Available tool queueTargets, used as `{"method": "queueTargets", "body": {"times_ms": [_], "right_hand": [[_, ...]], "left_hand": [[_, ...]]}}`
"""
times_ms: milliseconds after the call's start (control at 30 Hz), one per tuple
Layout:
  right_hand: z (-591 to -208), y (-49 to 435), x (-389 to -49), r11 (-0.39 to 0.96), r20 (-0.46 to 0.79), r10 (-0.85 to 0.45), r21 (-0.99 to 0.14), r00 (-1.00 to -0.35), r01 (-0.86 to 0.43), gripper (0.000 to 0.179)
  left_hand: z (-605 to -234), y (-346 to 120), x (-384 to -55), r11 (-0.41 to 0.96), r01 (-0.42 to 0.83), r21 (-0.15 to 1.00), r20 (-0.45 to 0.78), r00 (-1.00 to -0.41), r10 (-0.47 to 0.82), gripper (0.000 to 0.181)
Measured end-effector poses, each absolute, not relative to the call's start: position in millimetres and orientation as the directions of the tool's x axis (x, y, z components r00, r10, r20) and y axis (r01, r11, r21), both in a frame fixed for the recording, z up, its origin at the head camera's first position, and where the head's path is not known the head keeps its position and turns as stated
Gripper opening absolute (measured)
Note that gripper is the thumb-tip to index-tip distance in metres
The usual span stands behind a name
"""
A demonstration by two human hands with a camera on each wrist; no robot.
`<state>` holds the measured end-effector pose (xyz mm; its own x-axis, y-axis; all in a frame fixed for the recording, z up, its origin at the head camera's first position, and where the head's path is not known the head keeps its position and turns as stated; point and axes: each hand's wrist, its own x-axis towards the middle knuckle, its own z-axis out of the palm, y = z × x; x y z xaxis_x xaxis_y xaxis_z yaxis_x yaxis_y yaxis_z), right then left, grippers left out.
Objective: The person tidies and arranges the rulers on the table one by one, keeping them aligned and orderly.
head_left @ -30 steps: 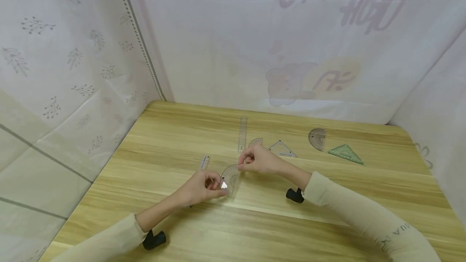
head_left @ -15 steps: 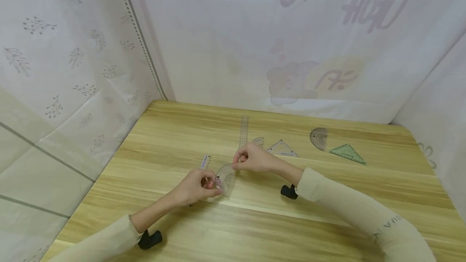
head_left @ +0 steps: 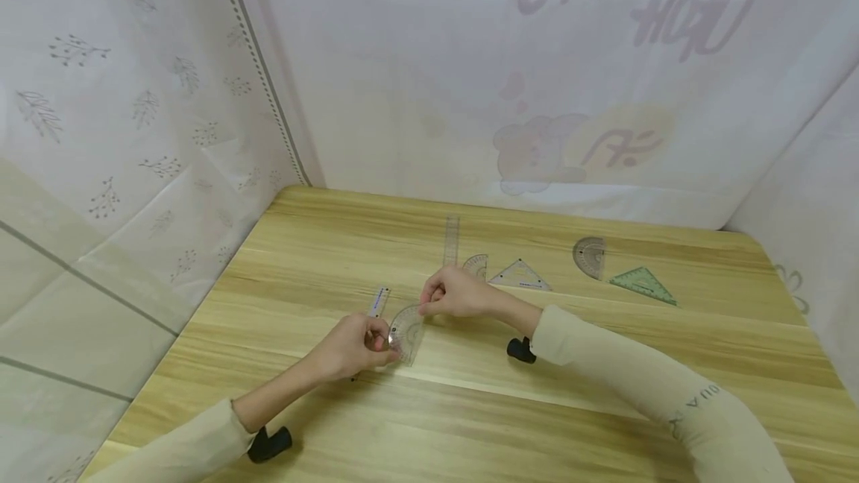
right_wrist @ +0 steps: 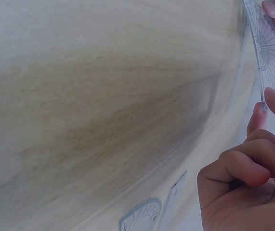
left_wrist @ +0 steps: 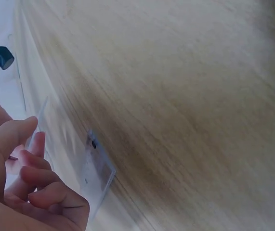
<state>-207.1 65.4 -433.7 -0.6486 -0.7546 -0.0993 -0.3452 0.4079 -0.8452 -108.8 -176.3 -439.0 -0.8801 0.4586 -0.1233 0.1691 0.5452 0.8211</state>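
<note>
A clear protractor [head_left: 406, 332] is held up by both hands, its straight edge facing right. My left hand [head_left: 350, 349] pinches its lower left part between thumb and finger. With thumb and forefinger, my right hand [head_left: 461, 294] pinches its upper right corner. The right wrist view shows the protractor [right_wrist: 268, 53] spanning from one hand to the other; the left wrist view catches it nearly edge-on. A clear ruler [head_left: 379, 300] lies on the table below, its middle hidden by my left hand.
Across the back of the wooden table [head_left: 322, 237] lie a clear ruler [head_left: 452, 238], another protractor [head_left: 477, 265], a clear set square [head_left: 522, 275], a grey protractor [head_left: 590, 258] and a green set square [head_left: 644, 284]. Patterned cloth [head_left: 403, 80] hangs behind the table.
Both hands have moved left together with the protractor, bringing it closer to the ruler by my left hand. Both grips are kept. The things on the table have not moved.
</note>
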Motion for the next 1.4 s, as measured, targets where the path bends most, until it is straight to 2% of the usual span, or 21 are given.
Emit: {"method": "queueTargets", "body": {"times_ms": [367, 633, 1000, 1400], "right_hand": [[-435.2, 61.1, -204.9, 0.370, -0.118, -0.785, -0.877, -0.609, -0.307, 0.009], [-437.4, 60.7, -203.8, 0.364, -0.148, -0.796, -0.892, -0.587, -0.268, 0.010], [-439.8, 61.3, -194.4, 0.400, -0.122, -0.793, -0.843, -0.598, -0.359, 0.012], [-441.5, 55.7, -190.8, 0.425, -0.128, -0.793, -0.816, -0.595, -0.391, 0.015]], "left_hand": [[-438.2, -178.0, -104.4, 0.565, 0.136, 0.814, -0.175, -0.870, 0.461, 0.036], [-436.2, -177.3, -101.6, 0.577, 0.157, 0.801, -0.174, -0.862, 0.476, 0.035], [-438.2, -181.5, -99.6, 0.603, 0.193, 0.774, -0.151, -0.869, 0.471, 0.029], [-437.8, -187.3, -97.1, 0.651, 0.199, 0.733, -0.156, -0.882, 0.445, 0.024]]}}
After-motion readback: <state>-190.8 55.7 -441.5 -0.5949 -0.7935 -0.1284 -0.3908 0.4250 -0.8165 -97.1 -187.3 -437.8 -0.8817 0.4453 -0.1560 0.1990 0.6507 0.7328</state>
